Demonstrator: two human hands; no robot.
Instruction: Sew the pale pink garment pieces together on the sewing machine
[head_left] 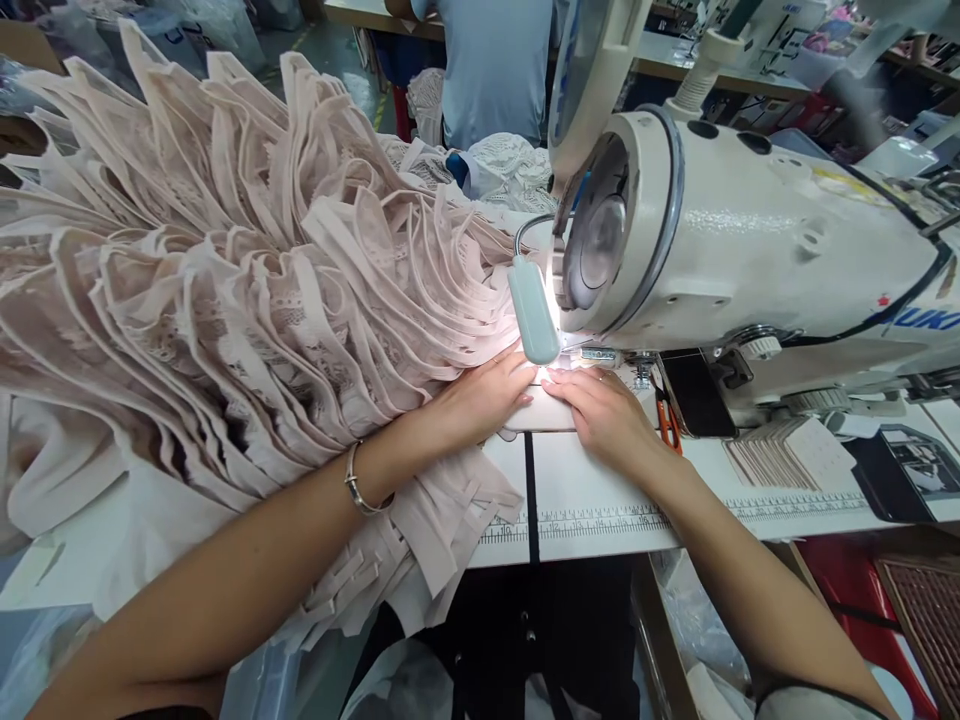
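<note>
Where the lamp (534, 310) shines: in the head view, the pale pink cloth (544, 412) lies on the table (562, 480) by the sewing machine (750, 220), under both hands.
Left hand (491, 395): fingers close together on the cloth's left part; whether they pinch it, I cannot tell.
Right hand (600, 405): fingers pressed together, resting on the cloth; any pinch is hidden.
Bins: a clear plastic bin (259, 685) under the table at lower left, contents unclear; a wooden-sided box (664, 640) at lower right, clear plastic (694, 600) inside.
In the way: the lamp hides part of the sewing spot; a heap of pink garments (300, 270) crowds the left side.
Right of the hands: orange-handled scissors (667, 420), a black slab (696, 392), a fanned stack of cards (795, 450).
Count: one machine, one lamp, one pair of scissors, one bracelet (354, 485); garments too many to count.
</note>
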